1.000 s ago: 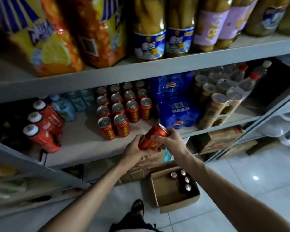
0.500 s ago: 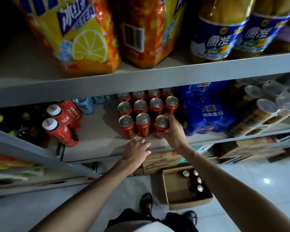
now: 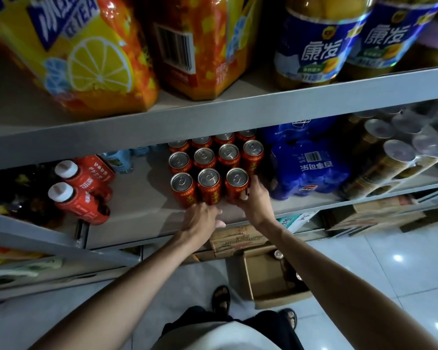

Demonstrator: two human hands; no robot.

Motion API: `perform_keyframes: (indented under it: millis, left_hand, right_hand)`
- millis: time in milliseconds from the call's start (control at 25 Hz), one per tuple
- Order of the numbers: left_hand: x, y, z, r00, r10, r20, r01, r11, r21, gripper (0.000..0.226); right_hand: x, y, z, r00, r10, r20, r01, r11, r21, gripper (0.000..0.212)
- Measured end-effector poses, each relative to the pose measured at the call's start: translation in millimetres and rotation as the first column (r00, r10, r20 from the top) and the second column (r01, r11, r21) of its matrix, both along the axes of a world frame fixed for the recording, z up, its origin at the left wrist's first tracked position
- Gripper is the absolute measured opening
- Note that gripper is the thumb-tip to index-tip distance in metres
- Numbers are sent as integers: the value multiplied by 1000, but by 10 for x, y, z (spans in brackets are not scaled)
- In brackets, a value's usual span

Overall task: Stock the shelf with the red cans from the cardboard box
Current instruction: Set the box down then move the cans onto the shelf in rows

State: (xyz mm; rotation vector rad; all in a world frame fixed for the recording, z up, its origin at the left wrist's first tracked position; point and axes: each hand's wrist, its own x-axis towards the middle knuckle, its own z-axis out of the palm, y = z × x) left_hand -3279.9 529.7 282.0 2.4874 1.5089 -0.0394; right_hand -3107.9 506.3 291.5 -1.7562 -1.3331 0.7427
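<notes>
Fully upright red can point(image 3: 236, 181), axis vertical

Eleven red cans point(image 3: 209, 183) on shelf point(image 3: 142, 205); two red white-capped bottles point(image 3: 79, 203); one cardboard box point(image 3: 263, 276).

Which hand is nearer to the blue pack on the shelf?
Right. The right hand grips the red can just left of the blue pack; the left hand is farther left, at the shelf edge.

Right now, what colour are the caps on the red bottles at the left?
White caps, clearest in the head view.
</notes>
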Motion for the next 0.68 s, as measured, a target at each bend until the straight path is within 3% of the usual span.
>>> perform_keyframes:
  millis: [240, 480, 680]
  left_hand:
    - [53, 26, 4, 997, 28, -75, -25, 999, 30, 53]
    - [49, 62, -12, 998, 40, -45, -41, 999, -9, 55]
    - [29, -11, 83, 1000, 16, -4, -16, 1000, 14, 40]
  right_hand:
    - [-10, 154, -7, 999, -5, -32, 5, 1000, -23, 80]
    - [-17, 160, 18, 998, -9, -65, 5, 999, -51, 83]
    - [15, -114, 114, 999, -43, 32, 46, 991, -124, 71]
